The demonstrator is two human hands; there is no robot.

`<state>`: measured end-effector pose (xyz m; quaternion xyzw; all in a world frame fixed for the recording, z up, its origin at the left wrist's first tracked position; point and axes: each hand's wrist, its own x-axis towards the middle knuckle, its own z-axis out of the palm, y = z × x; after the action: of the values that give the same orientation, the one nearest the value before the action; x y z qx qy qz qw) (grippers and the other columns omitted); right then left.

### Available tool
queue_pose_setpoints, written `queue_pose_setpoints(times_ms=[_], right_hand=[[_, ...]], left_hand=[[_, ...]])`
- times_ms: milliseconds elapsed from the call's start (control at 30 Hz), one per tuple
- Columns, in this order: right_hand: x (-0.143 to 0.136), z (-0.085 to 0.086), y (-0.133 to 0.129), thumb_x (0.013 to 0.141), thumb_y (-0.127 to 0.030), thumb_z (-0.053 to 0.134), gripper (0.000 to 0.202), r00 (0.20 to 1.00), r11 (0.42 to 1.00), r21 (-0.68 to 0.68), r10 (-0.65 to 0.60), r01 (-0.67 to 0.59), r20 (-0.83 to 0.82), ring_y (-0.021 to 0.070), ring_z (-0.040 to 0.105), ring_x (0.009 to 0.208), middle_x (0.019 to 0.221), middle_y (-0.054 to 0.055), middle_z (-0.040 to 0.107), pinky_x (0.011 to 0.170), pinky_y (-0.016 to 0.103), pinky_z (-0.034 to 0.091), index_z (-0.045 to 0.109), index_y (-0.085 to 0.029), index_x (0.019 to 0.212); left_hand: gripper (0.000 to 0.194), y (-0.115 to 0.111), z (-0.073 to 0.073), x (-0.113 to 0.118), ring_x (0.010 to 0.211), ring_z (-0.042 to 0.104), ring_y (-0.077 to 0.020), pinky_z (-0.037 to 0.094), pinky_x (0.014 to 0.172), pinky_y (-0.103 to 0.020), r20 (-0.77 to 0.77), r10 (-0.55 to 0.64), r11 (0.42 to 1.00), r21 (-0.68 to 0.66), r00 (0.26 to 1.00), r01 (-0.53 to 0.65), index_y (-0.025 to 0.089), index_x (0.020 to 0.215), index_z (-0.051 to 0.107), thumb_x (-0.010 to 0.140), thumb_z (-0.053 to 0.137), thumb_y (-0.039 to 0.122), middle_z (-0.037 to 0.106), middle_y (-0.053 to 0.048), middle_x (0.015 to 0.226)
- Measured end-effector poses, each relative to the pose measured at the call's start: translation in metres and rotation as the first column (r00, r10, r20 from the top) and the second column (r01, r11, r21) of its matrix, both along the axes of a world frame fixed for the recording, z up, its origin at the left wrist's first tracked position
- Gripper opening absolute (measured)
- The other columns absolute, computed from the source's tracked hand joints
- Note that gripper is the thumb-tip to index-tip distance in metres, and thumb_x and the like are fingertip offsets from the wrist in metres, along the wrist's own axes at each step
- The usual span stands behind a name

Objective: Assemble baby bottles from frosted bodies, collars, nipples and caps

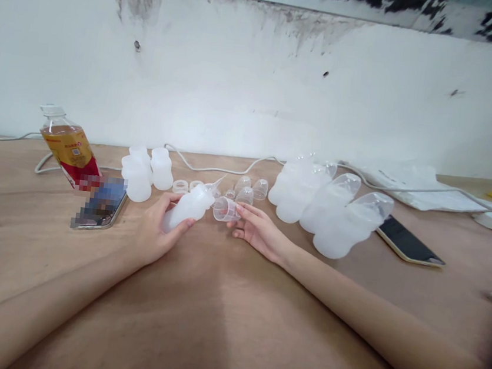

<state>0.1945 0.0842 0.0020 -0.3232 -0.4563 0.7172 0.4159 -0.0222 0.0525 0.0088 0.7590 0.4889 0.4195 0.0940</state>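
Note:
My left hand [160, 228] is wrapped round a white translucent squeeze bottle [185, 207], tilted to the right, with a pointed clear nozzle [216, 184] at its top. Between the fingers of my right hand [255, 227] is a clear dome-shaped cap [223, 210], its open end turned toward the bottle's nozzle. Cap and nozzle are close together; whether they touch I cannot tell. Just behind lie several loose clear caps [245, 194] and white ring collars [180, 186].
Capless white bottles [138, 178] stand at the left, several capped ones [333, 236] at the right. A drink bottle [72, 150] and a phone [100, 206] are farther left. Another phone [410, 242], a white plastic bag [401, 181] and a cable [225, 171] lie on the wooden table [195, 321].

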Motion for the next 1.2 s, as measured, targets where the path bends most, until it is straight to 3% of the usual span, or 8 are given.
queue_pose_setpoints(times_ms=[600, 767, 967, 1200], right_hand=[[0.001, 0.002, 0.003, 0.072, -0.026, 0.063, 0.020, 0.999, 1.000, 0.016, -0.022, 0.023, -0.046, 0.0084, 0.057, 0.066, 0.084, 0.001, 0.057, 0.055, 0.019, 0.045, 0.058, -0.017, 0.089], [0.000, 0.008, 0.000, 0.069, -0.023, 0.066, 0.025, 0.989, 0.982, 0.157, -0.085, 0.104, -0.121, 0.0070, 0.055, 0.066, 0.086, -0.001, 0.057, 0.052, 0.018, 0.042, 0.058, -0.020, 0.092], [-0.003, 0.009, -0.002, 0.067, -0.020, 0.068, 0.028, 0.978, 0.937, 0.280, -0.191, 0.208, -0.085, 0.0096, 0.055, 0.070, 0.088, 0.001, 0.057, 0.054, 0.021, 0.042, 0.058, -0.020, 0.093], [0.000, 0.014, -0.001, 0.067, -0.021, 0.067, 0.030, 0.979, 0.874, 0.463, -0.196, 0.148, 0.059, 0.0086, 0.052, 0.070, 0.089, -0.001, 0.057, 0.056, 0.021, 0.043, 0.058, -0.023, 0.096]], left_hand=[[0.034, 0.000, 0.000, 0.002, 0.086, 0.057, -0.0203, 0.044, 0.072, -0.031, -0.018, -0.001, 1.000, -0.004, 1.000, 0.001, 0.015, 0.100, 0.046, 0.075, 0.052, 0.037, 0.060, -0.006, 0.096], [0.031, -0.001, 0.002, 0.001, 0.080, 0.057, -0.0189, 0.044, 0.069, -0.029, -0.066, -0.036, 0.999, -0.001, 0.997, 0.036, 0.016, 0.097, 0.048, 0.074, 0.053, 0.036, 0.060, -0.004, 0.090], [0.031, -0.004, 0.004, 0.002, 0.077, 0.057, -0.0176, 0.044, 0.067, -0.028, -0.103, -0.026, 1.000, -0.017, 0.994, 0.025, 0.017, 0.098, 0.049, 0.075, 0.051, 0.038, 0.061, -0.003, 0.088], [0.033, -0.005, 0.003, 0.002, 0.080, 0.057, -0.0174, 0.044, 0.069, -0.027, -0.129, -0.079, 0.997, -0.003, 0.988, 0.079, 0.017, 0.101, 0.048, 0.074, 0.054, 0.036, 0.061, -0.004, 0.091]])
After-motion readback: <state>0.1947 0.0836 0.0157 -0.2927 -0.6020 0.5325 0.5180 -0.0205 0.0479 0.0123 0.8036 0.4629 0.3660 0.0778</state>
